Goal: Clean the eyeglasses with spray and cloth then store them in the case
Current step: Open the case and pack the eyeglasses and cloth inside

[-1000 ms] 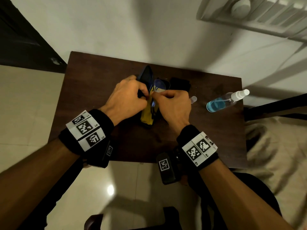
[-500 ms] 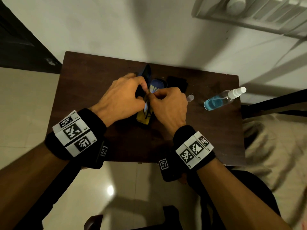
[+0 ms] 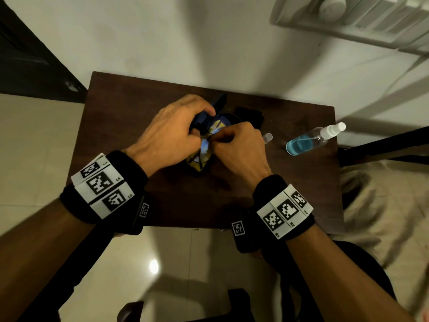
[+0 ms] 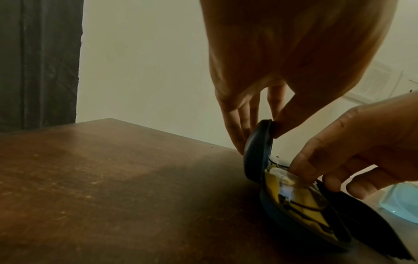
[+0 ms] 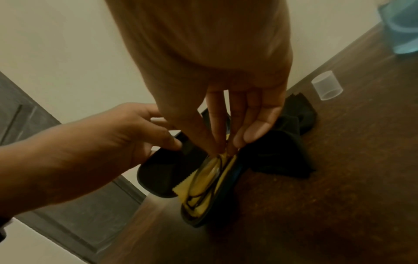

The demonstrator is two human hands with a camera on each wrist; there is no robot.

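A dark blue glasses case (image 3: 219, 102) lies open on the brown table (image 3: 130, 117). My left hand (image 3: 171, 133) grips its raised lid (image 4: 257, 151) between thumb and fingers. A yellow cloth (image 5: 226, 175) lines the lower half of the case, and the eyeglasses (image 5: 208, 171) lie on it. My right hand (image 5: 226, 144) pinches the eyeglasses (image 3: 204, 147) near the middle of the frame with thumb and fingertips. In the left wrist view the right hand (image 4: 339, 160) reaches down into the case from the right. Part of the frame is hidden under the fingers.
A black cloth (image 3: 249, 115) lies crumpled just behind the case. To its right are a clear cap (image 3: 268, 137) and a spray bottle (image 3: 311, 140) of blue liquid lying on its side. The table's left half (image 4: 90, 178) is bare wood; a white wall stands behind.
Both hands have drawn closer over the case. The eyeglasses have sunk lower into the lower half, and the left hand has shifted further up on the lid.
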